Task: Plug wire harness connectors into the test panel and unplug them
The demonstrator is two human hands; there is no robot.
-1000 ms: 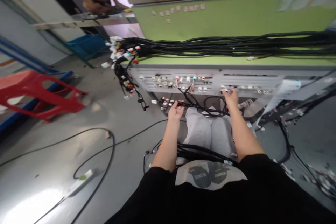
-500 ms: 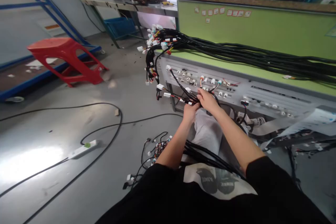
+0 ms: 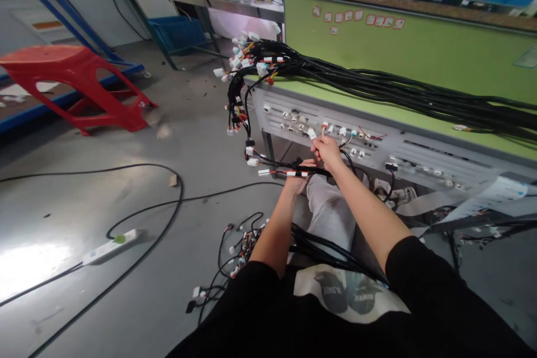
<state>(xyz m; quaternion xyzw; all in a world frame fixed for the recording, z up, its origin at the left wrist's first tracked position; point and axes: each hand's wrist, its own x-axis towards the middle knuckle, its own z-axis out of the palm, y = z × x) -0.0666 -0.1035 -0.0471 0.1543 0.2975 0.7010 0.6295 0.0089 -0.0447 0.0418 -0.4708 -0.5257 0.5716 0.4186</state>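
**Wire harness branch being held at the socket panel, most connectors not plugged in**

Wire harness branch is sitting in both hands, just in front of the grey socket panel and above the person's knees. Left hand is closing around the black bundle from below, gripping it, with red-and-white taped ends sticking out to the left of the fist. Right hand is sitting just above and to the right of the left one, fingers pinching a small white connector and lifting it toward the panel face; it looks close to the sockets, but I cannot tell whether it is touching them.

Progress, judging from how things lie: a few plugs with coloured leads are already seated in the panel just right of the right hand, while several loose connectors are hanging free to the left of the left hand. More unplugged ends are lying on the floor below the left elbow. So it is looking early to midway.

Both forearms are reaching forward and slightly left, elbows bent, right arm crossing higher than the left. Big cable bundle is lying on the green bench top beyond both hands, untouched.
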